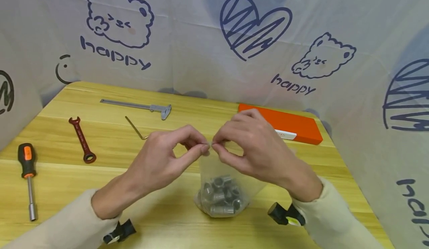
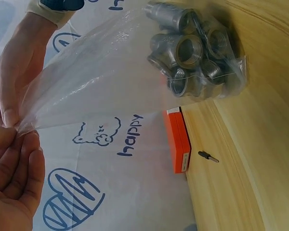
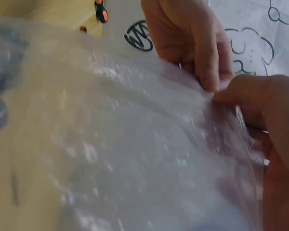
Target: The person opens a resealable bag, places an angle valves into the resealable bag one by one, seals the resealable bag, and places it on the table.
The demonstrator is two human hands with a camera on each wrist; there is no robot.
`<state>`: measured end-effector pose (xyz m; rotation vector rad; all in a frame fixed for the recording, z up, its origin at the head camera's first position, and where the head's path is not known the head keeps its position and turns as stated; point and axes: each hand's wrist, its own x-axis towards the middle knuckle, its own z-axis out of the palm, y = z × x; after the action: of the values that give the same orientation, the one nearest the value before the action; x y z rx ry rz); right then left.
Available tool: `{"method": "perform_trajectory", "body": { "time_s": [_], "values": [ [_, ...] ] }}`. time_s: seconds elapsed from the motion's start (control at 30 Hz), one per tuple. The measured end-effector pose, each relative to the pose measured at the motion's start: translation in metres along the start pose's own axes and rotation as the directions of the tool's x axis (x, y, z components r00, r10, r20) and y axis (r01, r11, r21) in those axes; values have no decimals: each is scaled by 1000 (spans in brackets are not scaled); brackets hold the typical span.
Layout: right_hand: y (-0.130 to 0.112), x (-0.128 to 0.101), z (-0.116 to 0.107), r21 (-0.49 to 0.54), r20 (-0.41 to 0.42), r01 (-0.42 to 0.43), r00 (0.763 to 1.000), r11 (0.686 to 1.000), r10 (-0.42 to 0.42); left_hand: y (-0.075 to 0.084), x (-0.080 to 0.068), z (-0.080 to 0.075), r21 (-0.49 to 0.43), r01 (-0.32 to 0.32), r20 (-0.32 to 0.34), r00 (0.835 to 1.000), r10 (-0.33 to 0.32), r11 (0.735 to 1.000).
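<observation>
Left hand: the left hand (image 1: 164,155) is up over the middle of the table, thumb and forefinger pinching the top edge of the plastic bag (image 1: 222,174), the other fingers curled loosely behind.
Right hand: the right hand (image 1: 254,148) meets it fingertip to fingertip, pinching the same top edge just to the right.
Bag: clear and held upright from its mouth, with its bottom resting on the wooden table (image 1: 167,219) near the front edge, right between the two forearms.
Contents: a heap of grey metal threaded fittings (image 1: 221,197) sits at the bottom of the bag; the left wrist view shows their open threaded ends (image 2: 188,50) pressed against the film.
Far left: a steel caliper (image 1: 140,106) lies near the far edge, an L-shaped hex key (image 1: 135,128) just nearer.
Left side: a red wrench (image 1: 82,139), and further left a nut driver (image 1: 28,178) with a black and orange handle.
Far right: an orange case (image 1: 285,124) lies flat behind the right hand.
Backdrop: a white printed sheet (image 1: 201,36) with bears and hearts.
</observation>
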<state>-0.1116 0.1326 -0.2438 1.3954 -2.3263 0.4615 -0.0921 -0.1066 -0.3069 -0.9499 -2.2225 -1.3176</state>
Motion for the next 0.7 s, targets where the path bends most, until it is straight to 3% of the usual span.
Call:
{"method": "perform_trajectory", "body": {
  "time_s": [0.17,0.33,0.6,0.7],
  "values": [
    [2,-3,-4,8,27,-54,998,999,53,-1,-1,-1,-14,25,10,1000,-24,1000],
    [2,-5,-4,9,28,-30,999,1000,30,1,2,0,-28,30,20,999,-29,999],
    [3,-5,0,2,-18,21,1000,1000,-21,-1,4,7,21,-97,2,995,97,995],
    [2,-4,0,2,-5,10,1000,1000,-10,-2,3,8,18,-100,-3,995,101,995]
  ]
}}
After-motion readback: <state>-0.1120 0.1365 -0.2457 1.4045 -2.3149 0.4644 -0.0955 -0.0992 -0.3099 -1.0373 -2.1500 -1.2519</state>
